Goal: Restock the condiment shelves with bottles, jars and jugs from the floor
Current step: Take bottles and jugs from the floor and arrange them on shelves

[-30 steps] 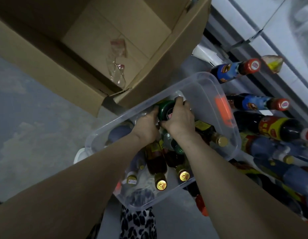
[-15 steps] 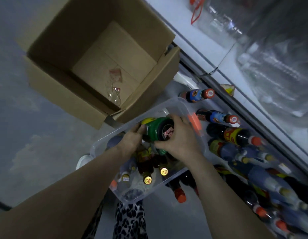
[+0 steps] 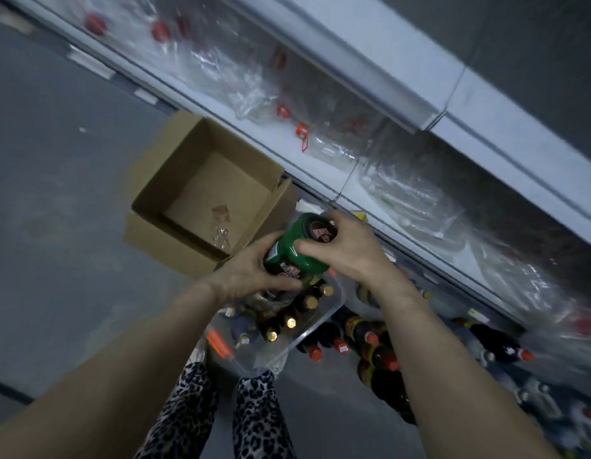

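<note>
A jar with a wide green lid (image 3: 304, 246) is held tilted above the clear plastic tub (image 3: 324, 321). My left hand (image 3: 254, 270) grips the jar's body from below and the left. My right hand (image 3: 347, 250) wraps over the green lid from the right. The tub on the floor holds several dark bottles with gold caps (image 3: 290, 323). White shelves (image 3: 320, 170) run diagonally across the upper right, stocked with clear jugs with red handles (image 3: 324, 144).
An open cardboard box (image 3: 208, 193) stands on the grey floor left of the tub. Several dark bottles with red caps (image 3: 370, 339) lie on the floor by the shelf base. My leopard-print trouser legs (image 3: 221, 415) are below the tub.
Both hands have lifted the green-lidded jar out of the tub and up. The view has swung upward, so the shelves now fill the upper right.
</note>
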